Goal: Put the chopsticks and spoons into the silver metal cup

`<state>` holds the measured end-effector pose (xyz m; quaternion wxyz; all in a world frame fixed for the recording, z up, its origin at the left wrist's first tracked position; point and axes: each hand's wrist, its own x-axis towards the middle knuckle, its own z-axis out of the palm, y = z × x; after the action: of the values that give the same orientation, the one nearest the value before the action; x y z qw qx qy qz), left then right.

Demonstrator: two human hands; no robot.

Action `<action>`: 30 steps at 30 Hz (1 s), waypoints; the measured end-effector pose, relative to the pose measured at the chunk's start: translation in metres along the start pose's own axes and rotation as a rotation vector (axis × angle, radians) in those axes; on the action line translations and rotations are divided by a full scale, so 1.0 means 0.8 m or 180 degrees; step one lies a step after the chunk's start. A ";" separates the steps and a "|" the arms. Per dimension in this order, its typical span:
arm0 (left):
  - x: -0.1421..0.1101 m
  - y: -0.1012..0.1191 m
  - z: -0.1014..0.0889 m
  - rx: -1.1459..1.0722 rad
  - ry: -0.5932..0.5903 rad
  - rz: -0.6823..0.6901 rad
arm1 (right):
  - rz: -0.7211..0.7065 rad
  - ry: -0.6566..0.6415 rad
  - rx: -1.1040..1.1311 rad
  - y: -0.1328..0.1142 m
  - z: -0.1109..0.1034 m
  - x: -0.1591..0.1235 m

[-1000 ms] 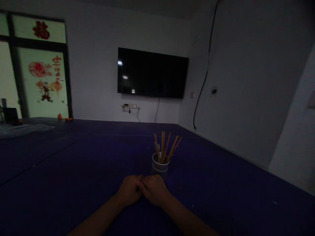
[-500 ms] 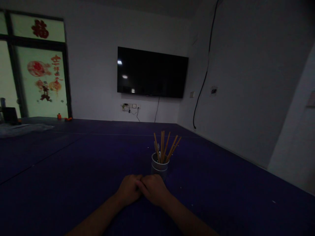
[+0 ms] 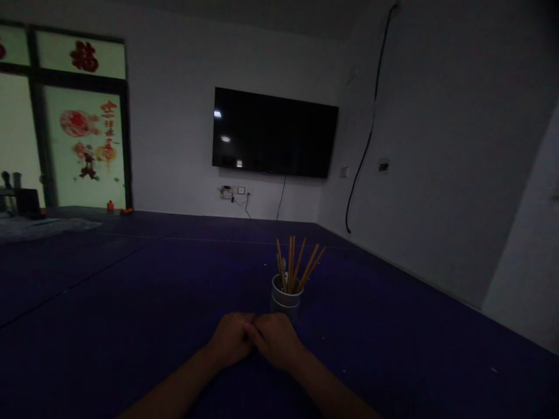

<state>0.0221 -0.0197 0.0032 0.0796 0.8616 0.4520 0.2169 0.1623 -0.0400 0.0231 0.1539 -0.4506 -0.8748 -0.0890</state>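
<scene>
My left hand [image 3: 233, 337] and my right hand [image 3: 278, 339] rest together on the dark purple tabletop [image 3: 183, 308]. Both are closed, knuckles forward, with the right thumb lying against the left hand. Their curled fingertips are hidden from above, and no object shows in either. Just beyond my right hand stands a grey cylindrical holder [image 3: 286, 299], upright, its lower front partly covered by that hand. Several wooden chopsticks [image 3: 297, 265] lean out of it, along with pale metallic utensil handles [image 3: 284, 269] that are too dim to identify.
Small white specks are scattered on the tabletop. At the far left lie a clear plastic sheet [image 3: 52, 230], a dark box [image 3: 27, 202] and small orange objects [image 3: 126, 210]. A television [image 3: 275, 132] hangs on the back wall; a black cable [image 3: 371, 125] dangles at the right.
The whole view has shifted slightly, so the scene appears a little further right and lower. My hands stay together in the same pose beside the holder.
</scene>
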 end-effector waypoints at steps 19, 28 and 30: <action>-0.002 0.013 -0.006 0.0263 0.0232 0.0015 | 0.0773 0.2143 -0.0289 0.019 -0.008 -0.004; 0.000 0.014 -0.006 0.0430 0.0267 -0.0006 | 0.1866 0.1266 -0.1005 0.039 -0.036 -0.006; 0.000 0.012 -0.005 0.0378 0.0334 -0.0045 | 0.1833 0.1213 -0.0950 0.036 -0.035 -0.006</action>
<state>0.0274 -0.0259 0.0100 0.0060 0.8490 0.4737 0.2339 0.1932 -0.0352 0.0480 0.2654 -0.6710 -0.6454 -0.2509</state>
